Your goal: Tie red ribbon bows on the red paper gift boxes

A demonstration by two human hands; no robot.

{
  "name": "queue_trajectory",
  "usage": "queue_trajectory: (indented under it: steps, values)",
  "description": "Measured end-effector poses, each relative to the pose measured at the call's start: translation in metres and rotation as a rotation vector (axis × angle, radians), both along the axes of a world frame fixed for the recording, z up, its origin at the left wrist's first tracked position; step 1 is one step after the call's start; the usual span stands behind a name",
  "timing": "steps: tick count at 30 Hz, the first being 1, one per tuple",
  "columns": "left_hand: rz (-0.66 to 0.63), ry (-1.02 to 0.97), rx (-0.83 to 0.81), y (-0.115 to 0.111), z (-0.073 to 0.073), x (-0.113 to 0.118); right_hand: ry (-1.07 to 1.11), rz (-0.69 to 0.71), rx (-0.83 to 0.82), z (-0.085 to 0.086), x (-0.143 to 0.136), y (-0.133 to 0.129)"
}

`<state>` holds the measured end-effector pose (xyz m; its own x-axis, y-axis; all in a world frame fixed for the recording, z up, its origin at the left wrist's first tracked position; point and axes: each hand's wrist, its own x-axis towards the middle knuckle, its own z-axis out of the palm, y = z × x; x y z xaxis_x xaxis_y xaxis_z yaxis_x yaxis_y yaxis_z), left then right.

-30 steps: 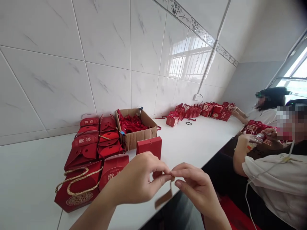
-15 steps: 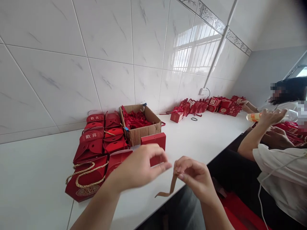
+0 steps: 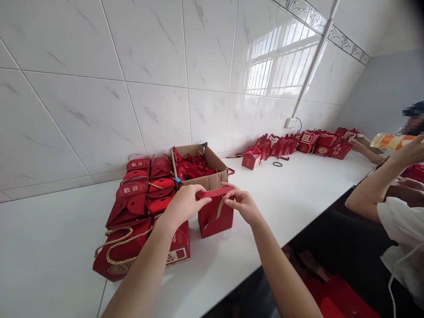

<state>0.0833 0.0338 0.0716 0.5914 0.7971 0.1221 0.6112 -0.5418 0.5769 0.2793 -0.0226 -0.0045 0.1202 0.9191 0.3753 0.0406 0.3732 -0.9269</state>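
Note:
A plain red gift box [image 3: 215,223] stands upright on the white table in front of me. My left hand [image 3: 189,203] grips its top left corner, thumb on the near side and fingers behind. At the top right edge, my right hand [image 3: 241,204] pinches one end of a narrow gold-tan ribbon [image 3: 218,211]. The ribbon's loose end hangs down across the box's near face. Some right fingers reach over the box's top edge. To the left, close to my left forearm, are packed red gift boxes [image 3: 132,203], some with twisted rope handles [image 3: 123,248].
Behind the box sits a cardboard carton [image 3: 212,180] filled with red ribbons [image 3: 195,167]. Further right along the tiled wall are small red boxes [image 3: 251,160] and a black ring [image 3: 277,164]. A co-worker's arm [image 3: 374,190] is at the right, near a bottle [image 3: 391,141].
Both hands have moved forward to the red box. My left hand, empty before, now grips its top corner. The ribbon has gone with my right hand to the box's edge. The view has shifted left.

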Motion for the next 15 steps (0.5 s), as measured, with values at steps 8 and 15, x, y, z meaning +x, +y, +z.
queue_trajectory:
  steps: [8, 15]
  values:
    - [0.149, 0.022, 0.037, 0.0, -0.003, -0.002, -0.008, -0.068, 0.071, -0.017, -0.008, 0.007]
    - [0.163, 0.032, 0.068, -0.001, 0.0, -0.001, -0.023, -0.131, 0.053, -0.019, -0.008, 0.005]
